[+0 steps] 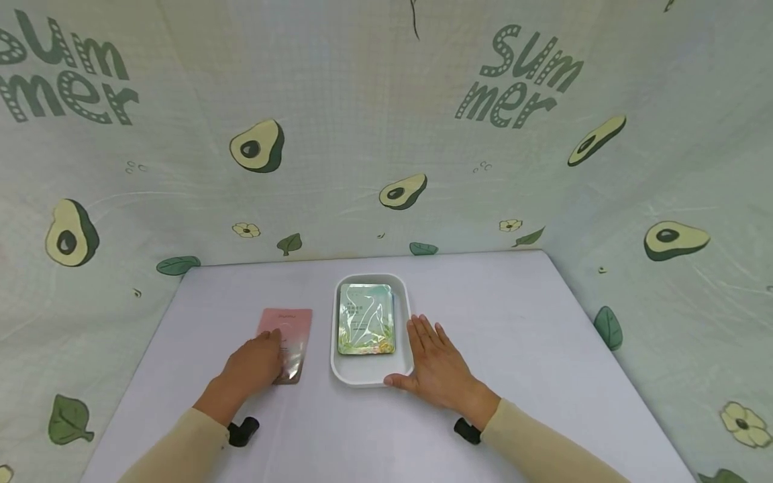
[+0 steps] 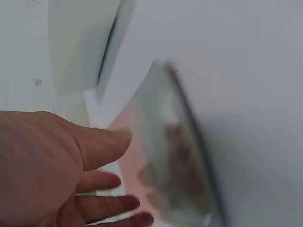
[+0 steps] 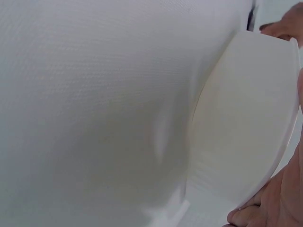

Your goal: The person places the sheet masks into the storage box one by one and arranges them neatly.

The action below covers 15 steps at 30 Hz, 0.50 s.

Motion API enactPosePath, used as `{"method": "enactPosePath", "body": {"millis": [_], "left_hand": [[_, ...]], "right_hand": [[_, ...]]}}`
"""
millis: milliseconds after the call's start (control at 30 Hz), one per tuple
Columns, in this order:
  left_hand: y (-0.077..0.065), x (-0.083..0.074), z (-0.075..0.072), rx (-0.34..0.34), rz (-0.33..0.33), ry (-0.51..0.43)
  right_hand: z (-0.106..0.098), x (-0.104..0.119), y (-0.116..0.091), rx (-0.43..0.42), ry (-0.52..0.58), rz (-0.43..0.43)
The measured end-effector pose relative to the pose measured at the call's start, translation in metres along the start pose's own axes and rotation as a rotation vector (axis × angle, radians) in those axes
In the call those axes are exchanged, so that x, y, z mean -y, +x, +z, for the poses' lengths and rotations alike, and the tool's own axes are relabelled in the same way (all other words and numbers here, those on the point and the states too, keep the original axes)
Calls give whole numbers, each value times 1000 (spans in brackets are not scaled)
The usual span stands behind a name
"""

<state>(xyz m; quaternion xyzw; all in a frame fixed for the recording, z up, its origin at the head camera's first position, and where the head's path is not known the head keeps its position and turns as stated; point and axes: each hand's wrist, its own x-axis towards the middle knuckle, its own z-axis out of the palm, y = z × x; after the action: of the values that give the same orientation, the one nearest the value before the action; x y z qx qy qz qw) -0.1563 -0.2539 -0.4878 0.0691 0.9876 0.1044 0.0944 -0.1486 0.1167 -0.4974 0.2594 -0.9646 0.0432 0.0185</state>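
A pink sheet-mask packet (image 1: 292, 335) with a shiny silvery lower part lies on the table, left of a white tray (image 1: 368, 376). My left hand (image 1: 256, 359) is over its left side. In the left wrist view the thumb (image 2: 106, 144) reaches the packet's pink part, the other fingers extend below it, and the shiny surface (image 2: 175, 156) mirrors them. Inside the tray lies a green sheet-mask packet (image 1: 365, 318) with a flowery lower edge. My right hand (image 1: 437, 365) rests against the tray's right side, fingers straight along the rim and thumb at the near corner.
A white cloth covers the table (image 1: 507, 302). Behind and beside it hangs a curtain (image 1: 338, 134) printed with avocados and leaves. A black wrist-camera piece (image 1: 243, 431) sits under the left wrist and a similar piece (image 1: 467, 431) under the right.
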Motion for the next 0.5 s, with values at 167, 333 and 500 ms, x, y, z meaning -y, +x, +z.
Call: {"method": "enactPosePath", "body": {"millis": [167,333,500], "left_hand": [[21,27,-15,-34,88,84],[42,52,-13,-50,156,145],[55,55,-16,-7,164,200]], "right_hand": [[0,-1,-1,-1,11,7],[0,-1,-1,-7,28,2],[-1,0,-1,1,33,6]]}}
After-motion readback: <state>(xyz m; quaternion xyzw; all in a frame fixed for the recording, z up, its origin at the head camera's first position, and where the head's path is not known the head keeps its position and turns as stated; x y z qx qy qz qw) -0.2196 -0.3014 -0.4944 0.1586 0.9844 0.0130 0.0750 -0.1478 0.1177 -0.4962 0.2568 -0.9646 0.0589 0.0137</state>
